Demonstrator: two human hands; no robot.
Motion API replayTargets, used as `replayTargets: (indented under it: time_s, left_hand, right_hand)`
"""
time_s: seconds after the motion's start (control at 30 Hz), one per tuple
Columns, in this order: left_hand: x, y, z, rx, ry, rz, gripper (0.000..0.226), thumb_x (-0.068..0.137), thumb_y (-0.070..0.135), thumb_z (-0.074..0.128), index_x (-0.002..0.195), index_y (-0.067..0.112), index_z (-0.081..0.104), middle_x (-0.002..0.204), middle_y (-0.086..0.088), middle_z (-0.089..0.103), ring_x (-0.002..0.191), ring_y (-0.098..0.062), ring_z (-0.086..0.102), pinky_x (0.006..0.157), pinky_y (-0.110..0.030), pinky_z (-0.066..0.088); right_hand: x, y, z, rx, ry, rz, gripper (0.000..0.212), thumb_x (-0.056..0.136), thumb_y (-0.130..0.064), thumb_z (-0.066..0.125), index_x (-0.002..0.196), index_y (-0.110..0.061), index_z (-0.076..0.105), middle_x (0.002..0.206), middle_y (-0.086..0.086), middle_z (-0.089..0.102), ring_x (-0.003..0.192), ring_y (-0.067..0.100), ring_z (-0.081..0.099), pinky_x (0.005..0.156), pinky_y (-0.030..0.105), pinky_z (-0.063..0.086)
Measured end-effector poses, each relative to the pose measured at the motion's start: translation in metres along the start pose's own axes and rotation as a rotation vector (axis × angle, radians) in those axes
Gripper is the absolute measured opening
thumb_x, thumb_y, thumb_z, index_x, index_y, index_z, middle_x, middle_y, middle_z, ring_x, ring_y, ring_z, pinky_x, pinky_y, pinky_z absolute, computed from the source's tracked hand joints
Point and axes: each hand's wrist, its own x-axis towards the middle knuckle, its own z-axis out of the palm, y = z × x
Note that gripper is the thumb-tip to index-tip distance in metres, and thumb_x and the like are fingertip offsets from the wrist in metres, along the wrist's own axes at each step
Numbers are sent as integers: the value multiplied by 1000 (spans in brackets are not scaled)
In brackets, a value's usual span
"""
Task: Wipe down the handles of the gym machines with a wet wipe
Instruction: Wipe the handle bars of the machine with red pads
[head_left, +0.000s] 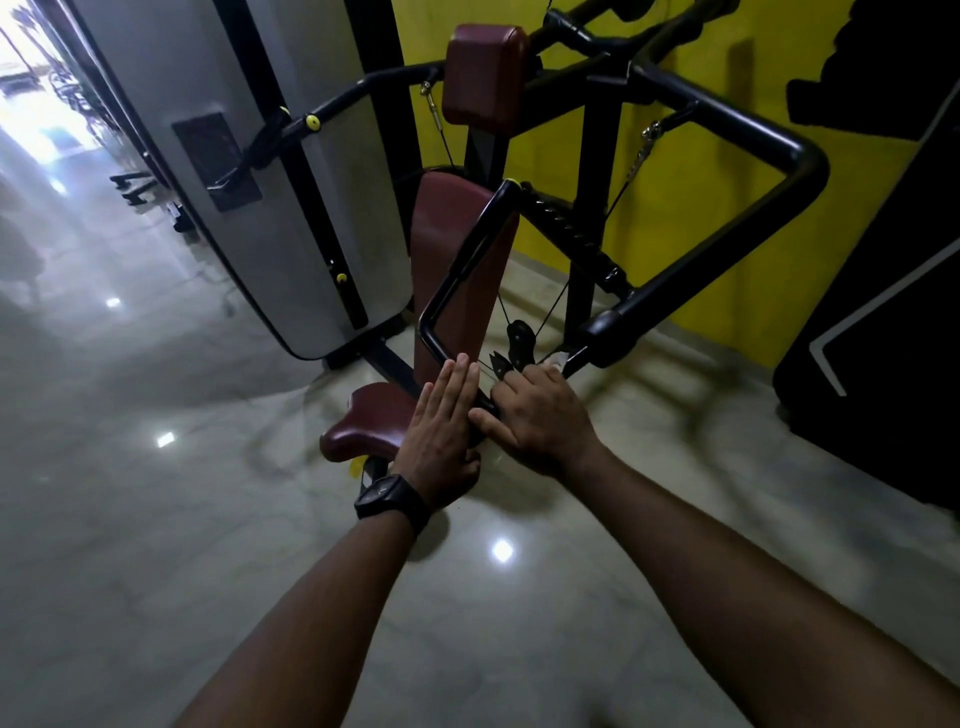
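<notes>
Right hand (535, 415) closed around the near handle bar (462, 270), white wet wipe (560, 358) apparently bunched at its fingertips. Left hand (441, 421) flat, fingers extended, steadying the bar. Wiping under way here; far handle (727, 249) likely still pending.

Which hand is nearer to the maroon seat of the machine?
Left. The left hand, wearing the watch, lies flat right beside the maroon seat. The right hand is farther off, on the black handle with a white wipe.
</notes>
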Motion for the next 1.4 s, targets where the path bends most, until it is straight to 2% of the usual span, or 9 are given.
replayTargets:
  time_s: [0.17,0.27,0.4,0.57,0.8,0.93,1.13,1.3,1.4]
  left_hand:
    - [-1,-3,-2,24,-17,21,116,87,29,71,153,29,-24,166,0,-17,152,-13,-20,123,-41,-4]
    - [-1,-4,-2,43,-21,28,119,87,29,71,152,29,-28,165,1,-19,152,-14,-20,124,-41,-3]
    - [-1,-7,-2,43,-37,33,122,86,31,73,152,29,-30,165,2,-21,152,-14,-20,124,-42,-3]
    - [0,-7,-5,70,-64,30,121,85,31,74,154,27,-25,166,1,-19,152,-14,-21,123,-41,-6]
    - [1,-12,-12,64,-65,68,107,89,26,66,156,22,-18,166,-2,-19,152,-15,-21,123,-41,-8]
    - [3,-16,-19,47,-80,49,101,91,28,61,154,21,-18,164,-1,-23,150,-15,-25,121,-36,-15]
    - [7,-24,-25,37,-80,59,100,90,30,62,156,19,-12,164,-1,-18,151,-15,-21,122,-36,-13]
    - [16,-34,-33,78,-80,111,87,86,35,40,156,19,-8,165,-1,-15,152,-16,-17,124,-39,-9]
    - [17,-39,-31,75,-80,143,87,87,37,40,157,17,-6,165,-1,-15,152,-15,-18,122,-37,-12]
  right_hand:
    - [-27,-8,19,22,84,31,60,100,-57,36,124,-6,55,121,14,54,118,33,47,116,52,28]
    - [-20,-3,17,26,89,-21,48,99,-51,45,123,-9,49,116,12,54,112,32,51,116,49,28]
    - [-37,-10,23,79,121,18,58,98,-50,50,134,-5,51,134,16,49,134,35,42,121,50,23]
    - [-18,-7,15,13,87,70,49,99,-48,49,120,-4,57,116,14,55,113,35,52,118,50,26]
    - [-26,-26,24,-17,84,134,58,99,-50,49,130,0,52,127,18,51,125,39,46,119,53,24]
    - [-33,-43,28,68,131,222,66,97,-50,52,142,-2,43,144,18,41,145,37,28,122,48,20]
    - [-37,-47,35,43,166,190,63,97,-45,54,141,-1,43,139,18,43,141,37,35,120,49,25]
    - [7,-31,12,-81,63,185,42,98,-49,47,92,-9,62,84,14,61,81,31,54,91,46,43]
    - [-1,-49,15,-61,53,298,48,97,-53,43,101,-8,58,95,13,57,94,30,50,106,47,37]
